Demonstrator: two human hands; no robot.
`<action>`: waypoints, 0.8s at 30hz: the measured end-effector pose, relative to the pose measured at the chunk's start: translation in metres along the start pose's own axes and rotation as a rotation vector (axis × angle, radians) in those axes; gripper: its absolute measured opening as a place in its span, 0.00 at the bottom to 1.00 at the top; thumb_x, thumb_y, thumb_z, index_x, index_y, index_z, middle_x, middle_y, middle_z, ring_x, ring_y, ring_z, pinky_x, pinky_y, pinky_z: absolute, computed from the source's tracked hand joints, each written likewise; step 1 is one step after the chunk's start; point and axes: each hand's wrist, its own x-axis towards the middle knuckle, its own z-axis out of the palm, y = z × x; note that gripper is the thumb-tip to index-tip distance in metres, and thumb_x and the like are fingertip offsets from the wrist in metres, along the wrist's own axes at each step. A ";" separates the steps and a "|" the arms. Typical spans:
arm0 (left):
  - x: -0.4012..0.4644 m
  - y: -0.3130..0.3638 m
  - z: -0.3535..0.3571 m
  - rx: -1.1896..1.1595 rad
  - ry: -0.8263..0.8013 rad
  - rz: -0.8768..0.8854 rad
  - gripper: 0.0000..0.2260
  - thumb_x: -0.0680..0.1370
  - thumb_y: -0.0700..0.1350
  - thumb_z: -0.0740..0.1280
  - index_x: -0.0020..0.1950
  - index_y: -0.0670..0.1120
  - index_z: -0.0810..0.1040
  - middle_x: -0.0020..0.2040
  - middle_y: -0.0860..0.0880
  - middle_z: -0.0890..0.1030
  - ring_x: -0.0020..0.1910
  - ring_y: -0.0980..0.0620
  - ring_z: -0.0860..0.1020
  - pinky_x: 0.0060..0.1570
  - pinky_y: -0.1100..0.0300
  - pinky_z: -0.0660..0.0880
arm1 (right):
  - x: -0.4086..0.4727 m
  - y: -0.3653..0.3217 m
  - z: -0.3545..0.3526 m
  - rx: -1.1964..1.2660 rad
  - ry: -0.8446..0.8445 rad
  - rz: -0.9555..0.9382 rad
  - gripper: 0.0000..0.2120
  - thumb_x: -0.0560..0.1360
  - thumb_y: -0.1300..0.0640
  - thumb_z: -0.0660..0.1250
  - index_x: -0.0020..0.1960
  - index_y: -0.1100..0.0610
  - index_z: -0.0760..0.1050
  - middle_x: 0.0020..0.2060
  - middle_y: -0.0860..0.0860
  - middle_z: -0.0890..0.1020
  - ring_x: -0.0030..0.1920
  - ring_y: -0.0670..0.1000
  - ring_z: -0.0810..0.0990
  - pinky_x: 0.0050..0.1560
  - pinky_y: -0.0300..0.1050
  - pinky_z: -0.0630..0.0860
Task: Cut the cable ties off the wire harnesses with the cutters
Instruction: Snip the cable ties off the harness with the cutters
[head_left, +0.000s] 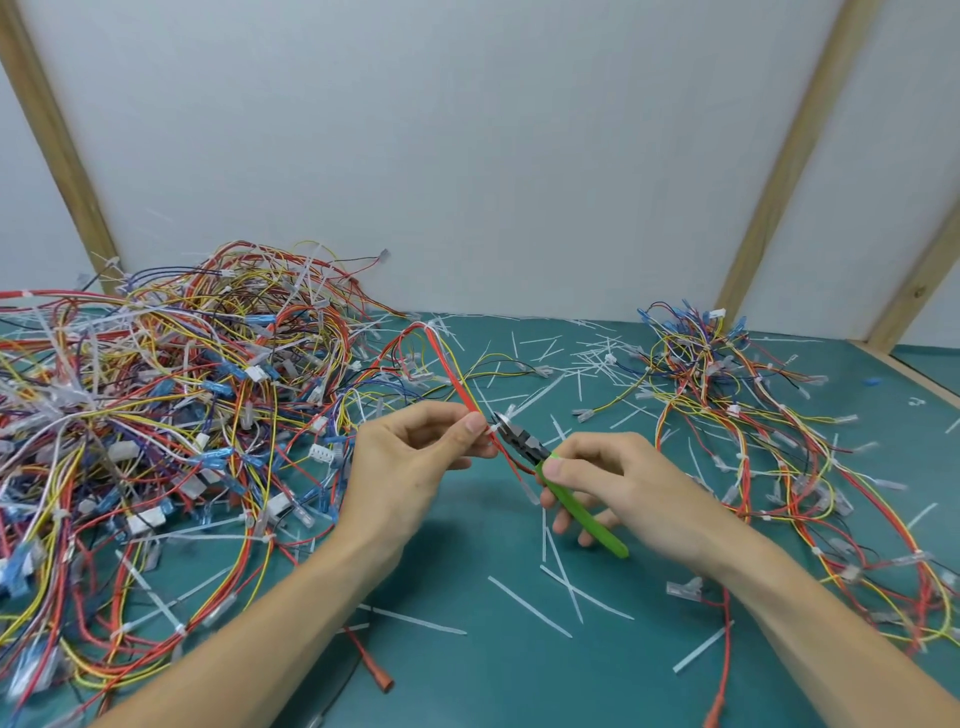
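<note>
Cut ties (529, 606) litter our desk (467, 675) already. Left hand (410, 462) pinches a red harness (457, 379), right hand (618, 483) grips the cutters (524, 441) at its tie; big left pile (156, 415) looks untouched.

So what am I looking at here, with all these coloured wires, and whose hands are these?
This is one picture from a camera worn on a person's head, looking down at their own bare hands; there is no robot. The left hand pinches a bundle of red and yellow wires. The right hand grips green-handled cutters, their tip at a white plastic cable tie on that bundle. On the teal work mat a big tangled pile of wire harnesses lies left, a smaller pile right, with cut white tie strips scattered between.
</note>
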 end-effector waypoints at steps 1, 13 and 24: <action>0.000 0.000 0.000 0.002 -0.005 -0.004 0.13 0.71 0.48 0.73 0.47 0.38 0.83 0.39 0.42 0.86 0.40 0.48 0.86 0.42 0.60 0.82 | 0.000 0.000 0.000 -0.001 0.006 -0.001 0.10 0.81 0.53 0.68 0.47 0.60 0.79 0.43 0.55 0.86 0.39 0.54 0.85 0.40 0.54 0.80; -0.001 -0.001 0.002 -0.030 -0.025 -0.018 0.14 0.69 0.45 0.76 0.48 0.36 0.83 0.40 0.40 0.86 0.40 0.46 0.86 0.41 0.61 0.82 | -0.001 0.004 0.001 -0.073 0.060 -0.051 0.15 0.81 0.48 0.69 0.42 0.58 0.78 0.37 0.52 0.85 0.33 0.55 0.83 0.31 0.51 0.78; -0.001 -0.003 0.003 -0.030 -0.043 -0.045 0.14 0.66 0.44 0.77 0.47 0.38 0.81 0.42 0.40 0.87 0.42 0.44 0.87 0.40 0.61 0.81 | -0.003 0.004 0.011 -0.193 0.174 -0.110 0.21 0.80 0.39 0.67 0.38 0.55 0.76 0.34 0.52 0.84 0.30 0.61 0.82 0.29 0.57 0.80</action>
